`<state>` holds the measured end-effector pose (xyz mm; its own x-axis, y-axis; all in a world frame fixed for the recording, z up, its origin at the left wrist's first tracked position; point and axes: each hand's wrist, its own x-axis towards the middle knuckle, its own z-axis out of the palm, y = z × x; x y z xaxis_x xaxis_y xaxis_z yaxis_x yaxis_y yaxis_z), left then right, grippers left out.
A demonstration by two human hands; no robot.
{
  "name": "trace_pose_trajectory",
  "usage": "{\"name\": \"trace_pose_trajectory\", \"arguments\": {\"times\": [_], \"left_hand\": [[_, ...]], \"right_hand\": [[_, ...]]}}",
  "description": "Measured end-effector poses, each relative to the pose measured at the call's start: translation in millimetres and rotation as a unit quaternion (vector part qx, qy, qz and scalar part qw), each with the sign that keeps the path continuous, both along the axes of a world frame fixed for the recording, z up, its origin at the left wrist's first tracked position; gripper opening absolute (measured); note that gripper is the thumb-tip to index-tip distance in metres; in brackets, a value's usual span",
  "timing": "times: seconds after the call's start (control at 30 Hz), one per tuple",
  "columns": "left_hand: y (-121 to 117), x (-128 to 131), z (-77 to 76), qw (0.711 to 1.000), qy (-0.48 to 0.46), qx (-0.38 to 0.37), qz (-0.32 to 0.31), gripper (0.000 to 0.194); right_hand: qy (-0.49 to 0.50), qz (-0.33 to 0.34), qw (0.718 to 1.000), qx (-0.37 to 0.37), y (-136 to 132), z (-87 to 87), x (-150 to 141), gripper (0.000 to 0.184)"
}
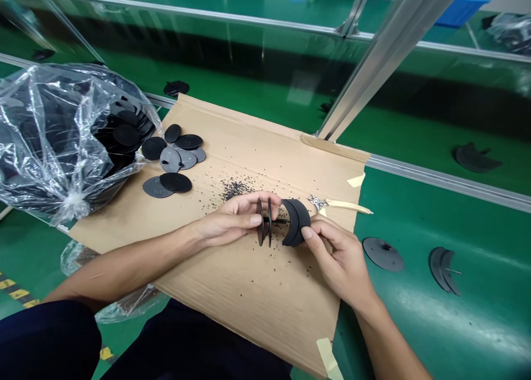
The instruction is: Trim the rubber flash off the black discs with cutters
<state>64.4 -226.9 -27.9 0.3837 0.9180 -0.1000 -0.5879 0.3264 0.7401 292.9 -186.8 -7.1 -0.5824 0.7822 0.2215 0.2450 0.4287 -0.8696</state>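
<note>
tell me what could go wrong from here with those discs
The black discs in the left hand might slip from its fingertip hold. Loose black specks on the cardboard could cling to the discs. The cutters lie close to the right hand, which could knock them.

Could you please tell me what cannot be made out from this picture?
All in the head view:
- Right hand: some fingertips are hidden behind the curved black pieces.
- Clear plastic bag: its folds and glare obscure how many pieces are inside.
- Black specks: too small to identify.
- Grey oval disc: its marking is too small to read.
- Blue bin: cut off by the top edge.
</note>
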Motion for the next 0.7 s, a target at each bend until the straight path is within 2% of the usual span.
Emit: {"name": "trace_pose_trajectory", "arguments": {"times": [0.1,0.23,0.5,0.7], "left_hand": [[-1,2,-0.6,0.997,0.052,0.046,0.02,0.039],[-5,5,-2.5,0.984,0.127,0.098,0.071,0.029],[-10,9,-4.4,0.959,0.208,0.138,0.131,0.028],[-14,8,-5.9,0.905,0.304,0.242,0.174,0.025]], "right_hand": [[-0.001,-0.008,1.0,0.005,1,1.7,-1,0.032],[-0.012,0.014,1.0,0.011,0,2.5,-1,0.028],[-0.016,0.041,0.998,0.05,-1,0.4,-1,0.02],[-0.034,0.07,0.995,0.062,0,-3.7,1,0.012]]}}
